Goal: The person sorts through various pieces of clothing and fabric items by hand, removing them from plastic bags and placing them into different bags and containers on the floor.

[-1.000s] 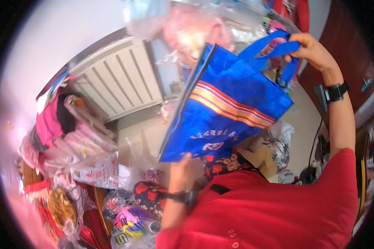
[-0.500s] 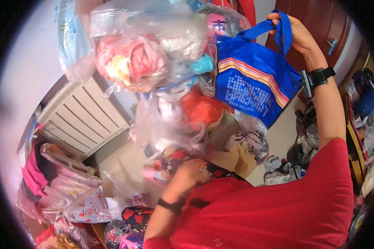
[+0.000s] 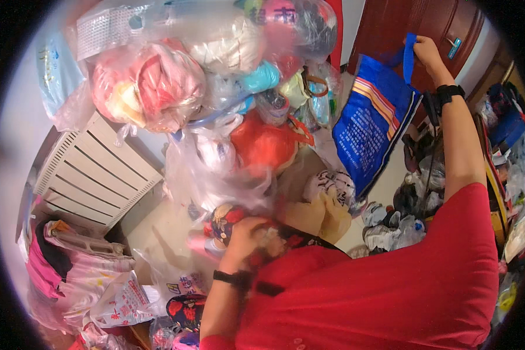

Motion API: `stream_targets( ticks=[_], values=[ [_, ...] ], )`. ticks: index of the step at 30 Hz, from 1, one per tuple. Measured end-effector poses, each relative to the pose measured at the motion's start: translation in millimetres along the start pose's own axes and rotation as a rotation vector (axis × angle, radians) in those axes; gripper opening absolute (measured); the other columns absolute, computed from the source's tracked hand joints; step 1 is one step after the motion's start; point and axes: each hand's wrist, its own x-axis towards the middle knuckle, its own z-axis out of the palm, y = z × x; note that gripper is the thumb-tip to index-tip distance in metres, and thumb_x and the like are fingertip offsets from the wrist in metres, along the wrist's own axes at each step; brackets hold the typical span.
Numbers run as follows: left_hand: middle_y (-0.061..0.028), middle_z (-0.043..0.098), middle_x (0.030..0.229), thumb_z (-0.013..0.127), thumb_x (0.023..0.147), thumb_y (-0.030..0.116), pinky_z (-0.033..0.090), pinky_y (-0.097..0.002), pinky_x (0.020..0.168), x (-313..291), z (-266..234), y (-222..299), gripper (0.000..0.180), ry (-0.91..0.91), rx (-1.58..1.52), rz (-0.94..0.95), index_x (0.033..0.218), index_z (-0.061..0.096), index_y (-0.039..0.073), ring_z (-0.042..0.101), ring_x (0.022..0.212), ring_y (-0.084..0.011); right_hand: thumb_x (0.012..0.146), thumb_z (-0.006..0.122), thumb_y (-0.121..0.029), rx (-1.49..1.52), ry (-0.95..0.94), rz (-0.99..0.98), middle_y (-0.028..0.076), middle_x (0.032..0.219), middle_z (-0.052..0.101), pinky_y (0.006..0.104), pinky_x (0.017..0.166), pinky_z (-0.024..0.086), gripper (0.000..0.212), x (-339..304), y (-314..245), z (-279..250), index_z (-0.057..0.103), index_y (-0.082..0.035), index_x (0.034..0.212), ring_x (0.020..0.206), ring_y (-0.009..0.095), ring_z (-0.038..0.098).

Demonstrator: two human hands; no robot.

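The fingers of the right hand (image 3: 429, 55) are closed around a strap (image 3: 409, 55) of the blue bag (image 3: 373, 116). The fingers of the left hand (image 3: 251, 236) are blurred; the hand lies at the lap, against the flowered cloth (image 3: 226, 219), and I cannot tell whether it grips any of it.

The blue bag hangs below and to the left of the right hand, tilted, with its striped and printed side toward the camera. It is well apart from the left hand. One second ago the left hand is at the lower edge of this bag; now it is away from it, and the bag is turned to another side and is farther to the right. This means that the right hand alone carries the bag, and the left hand has no part in holding it.

Just beside the bag, on its left, there are a white bundle (image 3: 332, 182) with black marks and a yellow bag (image 3: 326, 214). Farther to the left stand more things in plastic: a red bag (image 3: 262, 143) and, above it, a large pink bundle (image 3: 157, 87). The radiator (image 3: 93, 175) is at the far left, above the pale floor (image 3: 151, 227). Behind the right hand is a brown door (image 3: 399, 29).
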Motion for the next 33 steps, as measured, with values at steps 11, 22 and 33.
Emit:
stream_targets(
  ticks=[11,22,33],
  values=[
    [-0.0151,0.064,0.091,0.063,0.066,0.000,0.049,-0.0377,0.077,8.8,5.8,-9.5,0.024,0.072,0.133,0.154,0.090,0.065,0.002,0.061,0.087,-0.0324,0.082,0.049,-0.019,-0.556,0.273,-0.107,0.022,0.094,0.061,0.0474,0.075,0.047,0.024,-30.2,84.4,94.6,0.061,-0.001,0.093,0.086,0.041,0.058],
    [-0.0101,0.062,0.106,0.061,0.075,0.005,0.039,-0.0401,0.092,8.6,12.0,-19.9,0.022,-0.014,0.273,0.000,0.097,0.064,0.008,0.055,0.106,-0.0288,0.076,0.059,-0.014,-0.633,-0.230,-0.137,0.020,0.096,0.057,0.0441,0.061,0.048,0.027,-298.9,157.1,264.3,0.056,-0.003,0.100,0.072,0.035,0.059],
    [-0.0115,0.064,0.101,0.063,0.074,0.003,0.044,-0.0392,0.088,11.7,11.0,-13.7,0.019,0.082,0.323,0.093,0.092,0.064,0.004,0.058,0.099,-0.0298,0.074,0.061,-0.010,-0.539,-0.678,-0.148,0.019,0.100,0.053,0.0396,0.062,0.051,0.022,-381.7,151.5,273.8,0.063,-0.005,0.096,0.073,0.029,0.060]
  ],
)
